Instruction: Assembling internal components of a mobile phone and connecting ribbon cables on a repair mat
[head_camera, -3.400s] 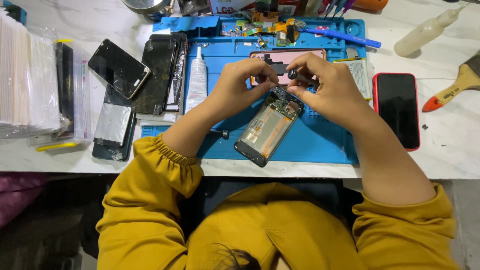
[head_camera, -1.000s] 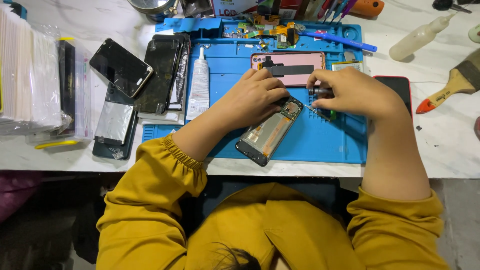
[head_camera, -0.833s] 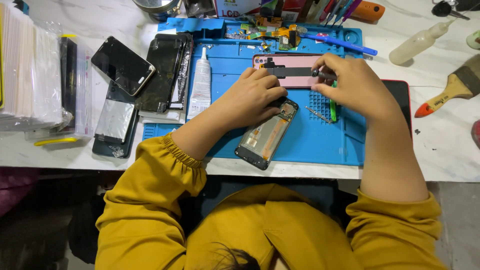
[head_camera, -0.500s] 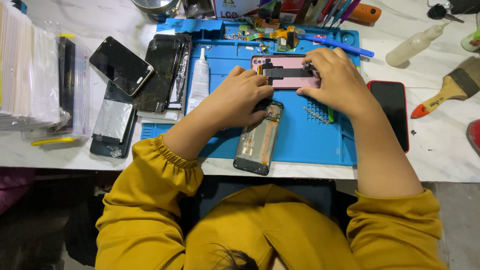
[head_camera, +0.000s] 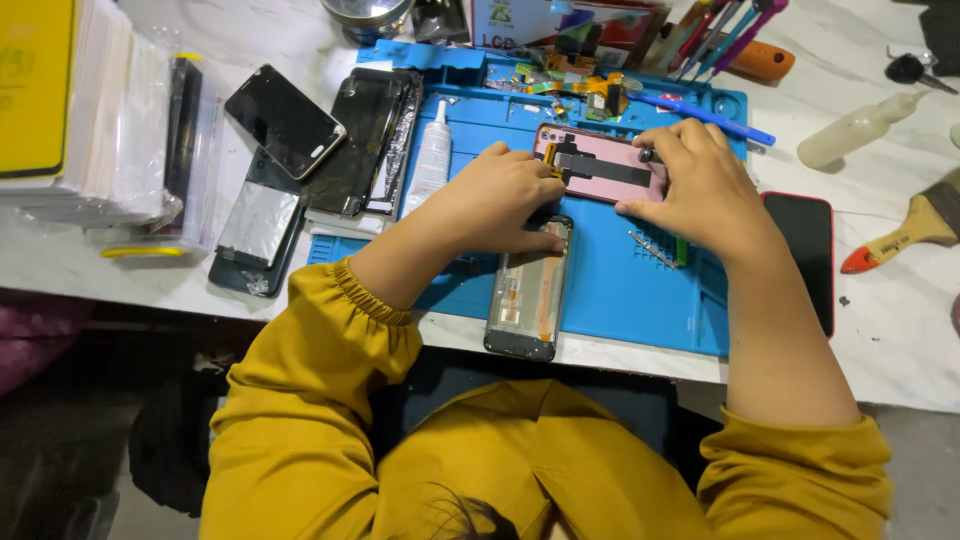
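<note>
Fingers (head_camera: 668, 140) of your right hand (head_camera: 700, 195) pinch the pink back cover's (head_camera: 610, 175) edge; your left hand (head_camera: 500, 205) presses the opened phone (head_camera: 528, 300) overhanging the desk (head_camera: 900, 330): a nudge could drop it.

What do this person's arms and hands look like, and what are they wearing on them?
Both arms wear mustard-yellow sleeves pushed up the forearms, with gathered, elastic-looking cuffs that bunch the cloth. The garment looks plain, with no print showing. The left hand and right hand are bare: no gloves, and no rings, watch or bracelet can be seen.
</note>
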